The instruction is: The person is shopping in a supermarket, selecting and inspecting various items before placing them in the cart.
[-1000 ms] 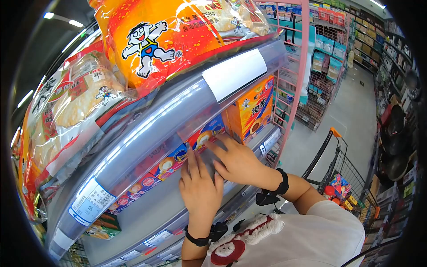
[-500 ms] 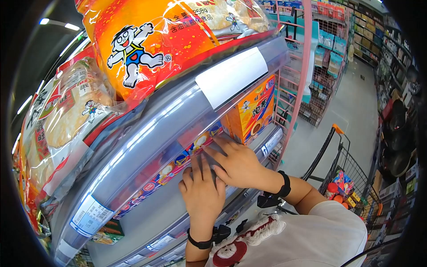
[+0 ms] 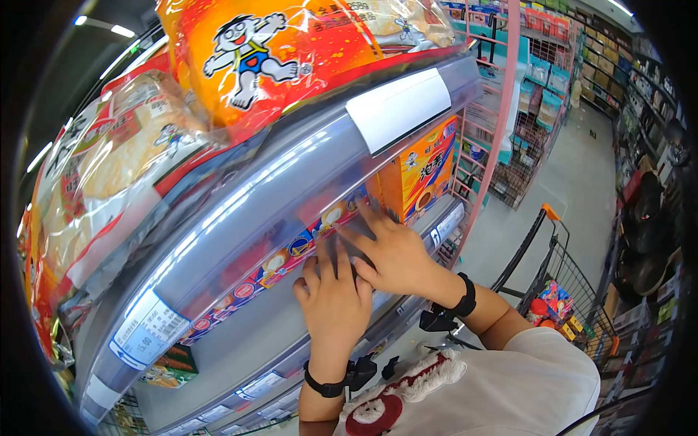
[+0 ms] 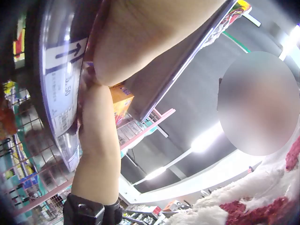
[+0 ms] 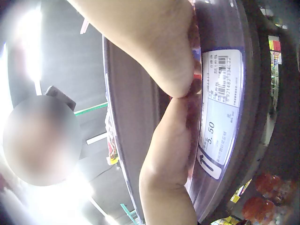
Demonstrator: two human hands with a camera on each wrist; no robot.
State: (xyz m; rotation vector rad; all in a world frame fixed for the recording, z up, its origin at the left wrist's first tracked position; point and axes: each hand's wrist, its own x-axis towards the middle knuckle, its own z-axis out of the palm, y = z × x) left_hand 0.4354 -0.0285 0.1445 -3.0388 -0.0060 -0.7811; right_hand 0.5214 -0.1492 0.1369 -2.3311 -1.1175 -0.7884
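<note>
A row of red and blue snack boxes point(image 3: 299, 245) lies on a grey shelf, partly covered by the shelf above. My left hand point(image 3: 334, 301) rests with its fingers extended forward, fingertips right at the fronts of these boxes. Beside it, my right hand point(image 3: 398, 254) reaches in from the right, fingers spread and fingertips at the same row. The two thumbs are close together. Just beyond the right hand stands an orange snack box point(image 3: 425, 171). In the left wrist view the right forearm point(image 4: 98, 154) crosses below; both wrist views hide the fingertips.
Large orange snack bags point(image 3: 269, 65) and clear-fronted cracker bags point(image 3: 123, 160) fill the upper shelf, whose price rail point(image 3: 247, 182) overhangs the hands. A pink wire rack point(image 3: 502, 94) borders the shelf's right end. A shopping cart point(image 3: 574, 291) with goods stands at right in the aisle.
The head view has tilted slightly back and forth. Both hands stay at the row of boxes in nearly the same pose, with slightly less of the box fronts showing than a second ago.
</note>
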